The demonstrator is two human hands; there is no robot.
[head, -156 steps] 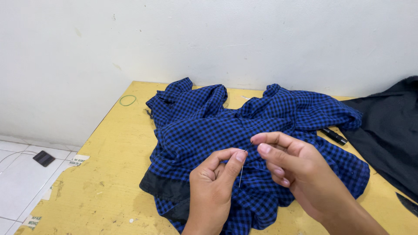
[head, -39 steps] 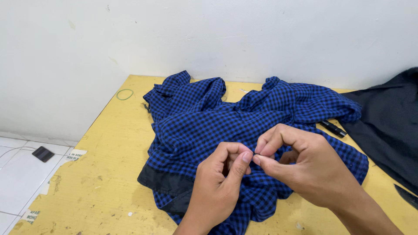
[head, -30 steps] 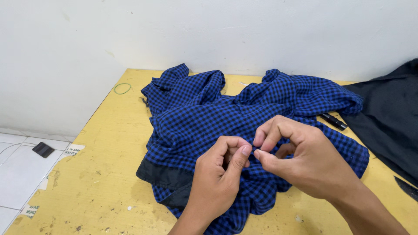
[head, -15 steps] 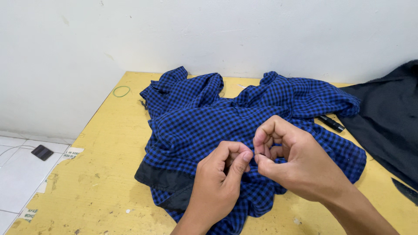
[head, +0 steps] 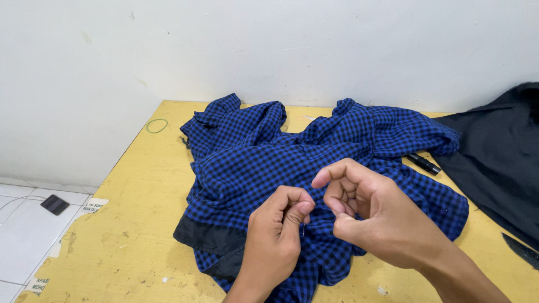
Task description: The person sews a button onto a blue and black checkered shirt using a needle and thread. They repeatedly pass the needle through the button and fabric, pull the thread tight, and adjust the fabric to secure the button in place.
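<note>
A crumpled blue and black checked shirt lies on a yellow table. Both my hands hover just above its near part. My left hand pinches a thin sewing needle between thumb and forefinger, point downward. My right hand is right beside it, fingers curled with thumb and fingertips close together near the needle. A thread is too fine to make out.
A black garment covers the table's right side. A small black cylinder lies between it and the shirt. A green rubber band rests at the far left corner by the white wall. White floor tiles with a dark small object lie left.
My hands stayed together over the shirt. The right hand's fingers curled in tighter and its forefinger lifted. The view shifted slightly.
</note>
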